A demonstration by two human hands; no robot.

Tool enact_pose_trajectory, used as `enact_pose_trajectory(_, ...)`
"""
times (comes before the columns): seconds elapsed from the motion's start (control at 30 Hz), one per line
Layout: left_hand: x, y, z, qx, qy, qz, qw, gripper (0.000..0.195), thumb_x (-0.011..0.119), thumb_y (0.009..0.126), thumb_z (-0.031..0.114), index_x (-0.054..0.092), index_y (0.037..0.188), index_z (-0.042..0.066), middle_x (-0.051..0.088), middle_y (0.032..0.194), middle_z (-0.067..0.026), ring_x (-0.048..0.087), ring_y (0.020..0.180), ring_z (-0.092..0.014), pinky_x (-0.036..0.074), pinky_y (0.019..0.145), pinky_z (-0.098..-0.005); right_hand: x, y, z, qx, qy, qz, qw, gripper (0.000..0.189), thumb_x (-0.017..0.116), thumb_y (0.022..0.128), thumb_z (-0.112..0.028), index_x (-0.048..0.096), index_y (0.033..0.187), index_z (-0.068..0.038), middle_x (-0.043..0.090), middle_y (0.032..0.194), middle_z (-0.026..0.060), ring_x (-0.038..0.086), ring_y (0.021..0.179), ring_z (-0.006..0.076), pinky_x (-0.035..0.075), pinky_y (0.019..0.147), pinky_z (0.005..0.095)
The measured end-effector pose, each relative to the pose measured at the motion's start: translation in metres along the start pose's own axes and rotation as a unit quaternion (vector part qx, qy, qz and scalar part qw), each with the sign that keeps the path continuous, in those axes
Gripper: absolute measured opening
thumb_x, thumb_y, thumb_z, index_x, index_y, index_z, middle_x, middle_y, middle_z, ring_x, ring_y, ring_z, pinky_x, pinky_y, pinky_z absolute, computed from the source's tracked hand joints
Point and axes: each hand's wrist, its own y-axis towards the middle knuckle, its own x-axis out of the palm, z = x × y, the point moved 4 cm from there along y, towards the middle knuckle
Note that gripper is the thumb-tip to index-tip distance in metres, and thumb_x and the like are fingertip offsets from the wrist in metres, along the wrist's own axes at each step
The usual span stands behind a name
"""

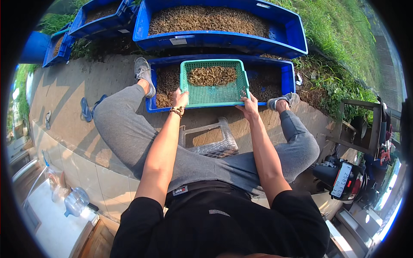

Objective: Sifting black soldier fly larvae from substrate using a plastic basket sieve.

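Note:
My left hand (180, 98) grips the near left corner of a green plastic mesh basket (211, 93). At its near right corner, my right hand (249, 105) is closed on the rim. A heap of brown larva-like pieces (212, 76) lies in the far half of the basket; the near mesh is bare. Beneath the basket is a long blue plastic bin (288, 77) with dark, crumbly material at both ends and lighter brown pieces at its near left. Whether the basket rests on the bin's rim or is held just above it, I cannot tell.
A larger blue bin (222, 38) of similar brown pieces stands beyond, with more blue bins (96, 27) at far left. A woven-pattern plastic stool (219, 146) is between my legs. Sandals (85, 109) lie left, a parked motorcycle (338, 180) stands right, and a clear water jug (76, 201) is lower left.

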Motion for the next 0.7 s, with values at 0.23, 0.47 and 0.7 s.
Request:
enact_pose_trajectory(0.23,-0.035,0.011,0.011,0.022,-0.014,-0.033,0.999,0.032,0.062,0.088,0.011,0.064,0.119,0.005,0.073,0.096,-0.0114,0.069,0.084,-0.020,0.053,0.077,-0.0368,0.026,-0.007,-0.009,-0.030,-0.072,-0.004,0.997,0.045,0.046,0.086,0.001,0.061,0.127,-0.006,0.069,0.096,0.0075,0.068,0.075,0.0172,0.061,0.063,0.0375)
enact_pose_trajectory(0.47,-0.047,0.001,0.007,0.029,0.022,0.036,0.999,0.020,0.062,0.085,0.009,0.068,0.103,0.004,0.070,0.078,-0.0062,0.065,0.067,-0.015,0.050,0.060,-0.0329,0.042,-0.023,-0.016,-0.087,-0.165,-0.022,0.982,0.048,0.048,0.082,0.002,0.059,0.129,-0.002,0.068,0.098,0.0105,0.070,0.084,0.0199,0.062,0.069,0.0381)
enact_pose_trajectory(0.7,-0.007,-0.018,-0.001,0.061,0.021,-0.010,0.998,0.018,0.066,0.085,0.012,0.069,0.101,0.005,0.066,0.073,-0.0026,0.060,0.062,-0.010,0.048,0.057,-0.0305,-0.001,0.002,-0.049,0.119,-0.040,-0.086,0.988,0.041,0.062,0.088,-0.020,0.057,0.129,-0.013,0.063,0.114,0.0080,0.065,0.099,0.0241,0.056,0.080,0.0504)
